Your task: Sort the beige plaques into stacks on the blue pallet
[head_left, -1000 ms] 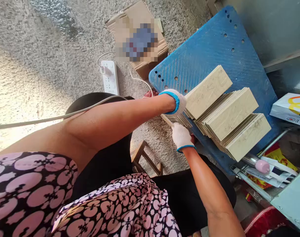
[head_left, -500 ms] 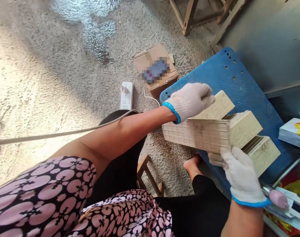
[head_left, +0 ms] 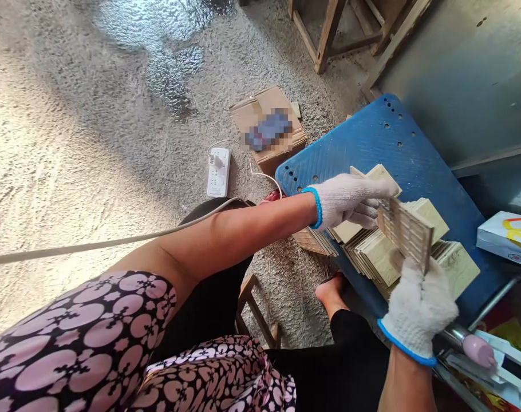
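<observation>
Head view: the gloved right hand [head_left: 419, 306] gripped a ribbed-backed tile [head_left: 405, 232], held on edge above stacked tiles [head_left: 372, 257] on a blue pallet [head_left: 415, 137]. The gloved left hand [head_left: 350, 200] curled just beside it; whether it gripped anything could not be told.

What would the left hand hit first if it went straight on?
The left hand would probably meet the ribbed tile held in the right hand first, though depth is unclear.
</observation>
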`<action>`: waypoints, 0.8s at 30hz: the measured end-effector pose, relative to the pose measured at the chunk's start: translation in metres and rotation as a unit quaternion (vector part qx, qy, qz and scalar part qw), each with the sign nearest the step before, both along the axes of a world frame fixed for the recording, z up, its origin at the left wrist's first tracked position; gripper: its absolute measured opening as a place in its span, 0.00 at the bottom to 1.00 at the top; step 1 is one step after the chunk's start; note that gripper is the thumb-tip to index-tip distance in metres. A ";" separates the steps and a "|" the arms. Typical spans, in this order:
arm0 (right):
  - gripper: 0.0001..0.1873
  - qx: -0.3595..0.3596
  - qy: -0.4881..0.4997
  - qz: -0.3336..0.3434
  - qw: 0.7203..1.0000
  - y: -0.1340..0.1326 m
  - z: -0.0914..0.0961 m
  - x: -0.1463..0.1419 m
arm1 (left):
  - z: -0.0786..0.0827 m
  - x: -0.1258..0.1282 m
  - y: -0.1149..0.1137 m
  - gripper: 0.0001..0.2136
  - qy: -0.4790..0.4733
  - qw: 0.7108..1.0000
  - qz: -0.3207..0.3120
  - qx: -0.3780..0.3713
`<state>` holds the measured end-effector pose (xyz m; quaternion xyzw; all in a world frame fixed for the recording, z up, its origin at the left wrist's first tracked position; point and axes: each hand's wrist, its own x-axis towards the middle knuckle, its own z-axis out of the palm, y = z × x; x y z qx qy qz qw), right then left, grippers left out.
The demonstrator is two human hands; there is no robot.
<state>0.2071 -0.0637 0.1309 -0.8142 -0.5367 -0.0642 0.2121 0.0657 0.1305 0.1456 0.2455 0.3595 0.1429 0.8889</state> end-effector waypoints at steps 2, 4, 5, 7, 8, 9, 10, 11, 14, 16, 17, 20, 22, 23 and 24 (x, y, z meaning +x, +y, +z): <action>0.22 0.011 -0.005 0.006 1.000 0.001 0.000 -0.012 | -0.002 0.001 0.000 0.05 0.003 1.000 0.023 0.004; 0.20 0.015 -0.031 0.030 0.999 0.000 -0.001 -0.019 | -0.001 -0.001 -0.001 0.05 0.011 0.999 0.037 0.010; 0.19 0.019 -0.041 0.045 0.998 -0.001 -0.001 -0.021 | 0.000 -0.003 -0.001 0.05 0.015 0.999 0.035 0.012; 0.18 0.018 -0.053 0.065 0.996 -0.004 -0.004 -0.022 | 0.002 -0.006 -0.002 0.01 0.031 0.999 0.008 0.016; 0.18 0.012 -0.055 0.074 0.996 -0.006 -0.005 -0.023 | 0.002 -0.008 -0.001 0.03 0.046 0.999 -0.009 0.018; 0.18 0.005 -0.052 0.082 0.995 -0.006 -0.007 -0.024 | 0.003 -0.008 -0.001 0.07 0.068 0.997 -0.025 0.023; 0.18 -0.002 -0.045 0.090 0.995 -0.006 -0.010 -0.026 | 0.003 -0.008 0.000 0.12 0.092 0.995 -0.040 0.029; 0.19 -0.008 -0.030 0.094 0.995 -0.005 -0.012 -0.027 | 0.002 -0.007 0.001 0.16 0.113 0.992 -0.053 0.037; 0.20 -0.026 0.040 0.072 0.996 0.002 -0.020 -0.031 | -0.009 0.001 0.006 0.27 0.138 0.985 -0.080 0.060; 0.22 -0.050 0.093 0.031 0.994 0.010 -0.026 -0.032 | -0.021 0.010 0.010 0.32 0.123 0.986 -0.086 0.066; 0.24 -0.064 0.117 0.011 0.991 0.014 -0.029 -0.033 | -0.028 0.014 0.012 0.34 0.116 0.987 -0.086 0.069; 0.26 -0.104 0.175 -0.033 0.979 0.027 -0.040 -0.035 | -0.048 0.027 0.018 0.37 0.111 0.986 -0.093 0.081; 0.26 -0.127 0.206 -0.059 0.969 0.035 -0.048 -0.038 | -0.059 0.033 0.022 0.37 0.120 0.982 -0.108 0.096; 0.25 -0.138 0.218 -0.073 0.963 0.038 -0.051 -0.039 | -0.063 0.036 0.024 0.37 0.127 0.979 -0.117 0.105; 0.25 -0.148 0.228 -0.087 0.958 0.042 -0.055 -0.040 | -0.067 0.038 0.026 0.37 0.138 0.976 -0.125 0.115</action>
